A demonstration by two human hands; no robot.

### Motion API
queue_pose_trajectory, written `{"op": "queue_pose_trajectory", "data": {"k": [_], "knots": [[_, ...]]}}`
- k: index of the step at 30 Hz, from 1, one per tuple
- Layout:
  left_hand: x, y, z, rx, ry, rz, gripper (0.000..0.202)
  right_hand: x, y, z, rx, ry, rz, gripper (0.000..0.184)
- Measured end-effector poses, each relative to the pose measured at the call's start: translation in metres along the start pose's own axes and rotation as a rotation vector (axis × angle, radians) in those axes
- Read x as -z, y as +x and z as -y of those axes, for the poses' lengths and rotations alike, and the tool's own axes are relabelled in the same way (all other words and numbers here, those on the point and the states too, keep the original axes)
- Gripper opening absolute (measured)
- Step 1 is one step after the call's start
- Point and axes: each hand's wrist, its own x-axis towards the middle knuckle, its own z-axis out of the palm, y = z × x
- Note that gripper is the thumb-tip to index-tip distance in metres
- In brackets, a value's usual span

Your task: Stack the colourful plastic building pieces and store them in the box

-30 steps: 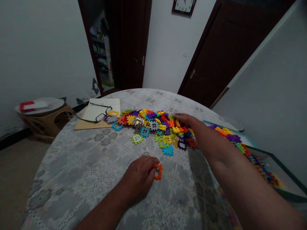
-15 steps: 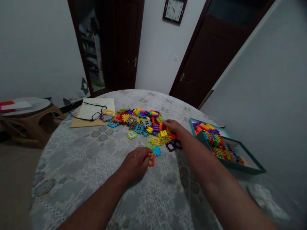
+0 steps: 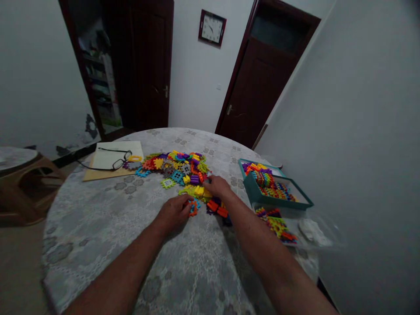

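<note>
My left hand [image 3: 175,211] is closed, its thumb and fingers pinching an orange gear-edged plastic building piece [image 3: 193,209] low over the table. Blue shows right against that piece; whether the two are joined I cannot tell. My right hand [image 3: 218,187] is at the near right side of a heap of colourful building pieces [image 3: 177,176], its fingers bent together among them. Whatever those fingertips grip is hidden. Yellow blocks [image 3: 199,190] and a purple block [image 3: 194,180] lie just left of them. Orange blocks [image 3: 217,208] lie below the right wrist.
On the round table's patterned cloth [image 3: 108,232], glasses [image 3: 118,164] rest on an open notebook [image 3: 106,154] at the left. A green box [image 3: 282,202] of colourful pieces stands at the right, with more pieces [image 3: 277,225] in clear plastic before it. A stool [image 3: 28,188] is at far left.
My view has turned to the right. My right hand has come nearer along the heap's edge, closer to my left hand. The orange piece now overlaps the blue one.
</note>
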Motion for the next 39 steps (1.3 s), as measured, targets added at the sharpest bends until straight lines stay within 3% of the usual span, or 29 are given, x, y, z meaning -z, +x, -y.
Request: {"op": "queue_pose_trajectory", "data": {"k": [3,6,9,11,13,16,18,23,28,32,34,36,39], "knots": [[0.001,0.002,0.001,-0.013,-0.016,-0.030,0.031,-0.011,-0.026,0.013,0.050,0.049,-0.064,0.052],[0.003,0.003,0.002,-0.007,-0.026,-0.085,0.032,-0.018,-0.048,0.019,0.261,0.217,-0.155,0.049],[0.003,0.004,0.002,0.000,-0.014,-0.109,0.032,-0.019,-0.067,0.009,0.421,0.333,-0.284,0.050],[0.003,0.004,0.001,0.004,-0.006,-0.113,0.033,-0.020,-0.080,-0.005,0.358,0.291,-0.395,0.048],[0.002,0.004,0.001,0.008,-0.004,-0.118,0.034,-0.024,-0.092,-0.021,0.174,0.199,-0.473,0.047],[0.001,0.005,0.001,0.011,0.000,-0.122,0.036,-0.035,-0.107,-0.040,-0.126,0.086,-0.469,0.050],[0.001,0.005,0.001,0.008,0.007,-0.118,0.036,-0.044,-0.113,-0.047,-0.211,0.058,-0.438,0.052],[0.002,0.004,0.001,-0.019,0.028,-0.105,0.037,-0.062,-0.114,-0.047,-0.085,0.150,-0.451,0.046],[0.005,0.003,-0.001,-0.018,0.046,-0.088,0.037,-0.067,-0.099,-0.029,0.123,0.581,-0.457,0.043],[0.007,0.002,-0.004,0.031,0.024,-0.104,0.036,-0.057,-0.083,-0.014,0.078,1.072,-0.393,0.044],[0.009,0.002,-0.005,0.063,0.022,-0.123,0.037,-0.049,-0.080,-0.012,0.031,1.216,-0.363,0.041],[0.012,0.002,-0.006,0.094,0.027,-0.152,0.038,-0.041,-0.084,-0.016,0.014,1.213,-0.371,0.038],[0.016,0.003,-0.006,0.124,0.003,-0.210,0.038,-0.029,-0.103,-0.027,0.071,1.041,-0.373,0.034]]}}
